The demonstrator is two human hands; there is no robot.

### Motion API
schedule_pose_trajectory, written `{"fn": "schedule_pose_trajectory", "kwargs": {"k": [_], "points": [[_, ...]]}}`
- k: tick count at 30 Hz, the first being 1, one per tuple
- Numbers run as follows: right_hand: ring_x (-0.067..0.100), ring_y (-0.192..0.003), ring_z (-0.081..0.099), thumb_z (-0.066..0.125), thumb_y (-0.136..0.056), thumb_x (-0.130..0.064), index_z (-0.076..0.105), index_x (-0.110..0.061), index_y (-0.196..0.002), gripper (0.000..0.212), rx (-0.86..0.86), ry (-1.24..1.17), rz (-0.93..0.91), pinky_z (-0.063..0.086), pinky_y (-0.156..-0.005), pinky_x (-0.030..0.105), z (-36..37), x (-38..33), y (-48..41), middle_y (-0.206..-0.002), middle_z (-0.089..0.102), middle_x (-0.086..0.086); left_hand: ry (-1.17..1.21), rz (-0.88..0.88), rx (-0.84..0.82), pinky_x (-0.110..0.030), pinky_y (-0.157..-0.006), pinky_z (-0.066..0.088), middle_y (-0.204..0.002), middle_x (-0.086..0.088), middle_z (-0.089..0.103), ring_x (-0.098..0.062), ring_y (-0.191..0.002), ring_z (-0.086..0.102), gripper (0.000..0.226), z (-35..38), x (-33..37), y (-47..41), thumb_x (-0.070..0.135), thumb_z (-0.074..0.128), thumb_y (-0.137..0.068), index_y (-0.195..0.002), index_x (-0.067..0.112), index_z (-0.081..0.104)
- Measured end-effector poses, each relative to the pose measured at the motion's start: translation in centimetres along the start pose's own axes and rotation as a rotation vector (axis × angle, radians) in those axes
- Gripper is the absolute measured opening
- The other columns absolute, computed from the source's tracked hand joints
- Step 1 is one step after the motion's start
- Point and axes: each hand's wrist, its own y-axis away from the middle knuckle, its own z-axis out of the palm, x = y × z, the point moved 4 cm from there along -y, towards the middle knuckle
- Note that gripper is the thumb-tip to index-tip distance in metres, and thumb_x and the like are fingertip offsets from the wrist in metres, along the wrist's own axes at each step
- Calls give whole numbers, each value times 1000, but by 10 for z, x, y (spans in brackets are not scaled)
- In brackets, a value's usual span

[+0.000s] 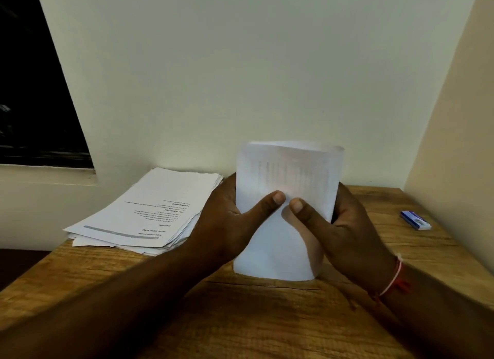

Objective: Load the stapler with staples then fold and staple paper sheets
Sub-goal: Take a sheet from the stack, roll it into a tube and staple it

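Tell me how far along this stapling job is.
Done: nothing shows for certain. No stapler is in view, so loading cannot be judged, though a small blue box lies on the table. In hand: the left hand and right hand grip a folded sheet, thumbs pinching its front. Left: creasing and stapling it, then the stack of sheets beside it.

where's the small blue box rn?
Head view: the small blue box lies on the wooden table at the far right, near the side wall, apart from the right hand gripping the folded paper.
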Motion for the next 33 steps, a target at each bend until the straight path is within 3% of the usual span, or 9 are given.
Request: {"fn": "schedule_pose_trajectory", "kwargs": {"k": [3, 6, 10, 14, 19, 23, 28, 33], "points": [[0, -103, 76, 70, -88, -49, 61, -47, -128, 41, 28, -35, 26, 63, -75, 18, 0, 5, -1, -111, 76, -29, 50, -45, -17, -22, -78, 65, -108, 21, 84, -4, -100, 82, 28, 4, -5, 0, 46, 80, -88, -114, 40, 72], [10, -110, 77, 65, -95, -44, 60, -37, -137, 43, 55, -126, 37, 66, -82, 27, 2, 7, 0, -122, 76, -17, 107, -87, -17, -23, -81, 66, -113, 21, 83, -8, -105, 82, 37, 10, -11, 1, 48, 81, -86, -121, 39, 70], [6, -106, 77, 62, -94, -45, 57, -45, -131, 37, 78, -149, 44, 65, -75, 23, 9, 5, 4, -116, 76, -25, 66, -91, -12, -12, -75, 61, -103, 37, 77, 7, -99, 77, 37, 15, -13, 3, 58, 75, -84, -116, 45, 62], [2, -104, 76, 64, -94, -45, 60, -42, -127, 34, 144, -90, 9, 63, -73, 18, 4, 0, 3, -113, 75, -26, 73, -73, 58, -27, -79, 69, -111, 13, 82, -11, -101, 82, 47, 11, -15, 1, 59, 76, -84, -125, 38, 67], [-2, -102, 74, 61, -94, -51, 60, -45, -121, 28, 194, -21, 4, 61, -70, 14, 6, -1, 4, -108, 73, -32, 68, -87, 84, -35, -83, 71, -115, 4, 83, -15, -102, 83, 60, 10, -14, 1, 63, 76, -83, -132, 28, 68], [-5, -97, 74, 68, -86, -52, 62, -43, -121, 36, 198, -38, 31, 60, -66, 13, 6, 1, 4, -102, 74, -33, 75, -108, 58, -23, -73, 67, -105, 14, 84, -9, -95, 83, 38, 11, -14, 2, 57, 77, -84, -116, 35, 71], [2, -96, 76, 79, -79, -56, 65, -39, -126, 52, 210, -74, 90, 64, -68, 22, 7, 10, 5, -106, 75, -22, 74, -135, 16, -23, -74, 67, -105, 19, 83, -7, -96, 82, 37, 13, -15, 4, 55, 79, -85, -116, 38, 69], [2, -97, 76, 75, -73, -66, 61, -49, -119, 51, 246, -81, 77, 65, -67, 22, 7, 5, 6, -107, 74, -25, 71, -113, -31, -14, -70, 62, -97, 35, 78, 5, -91, 79, 36, 17, -12, 5, 56, 78, -82, -112, 43, 63]]}}
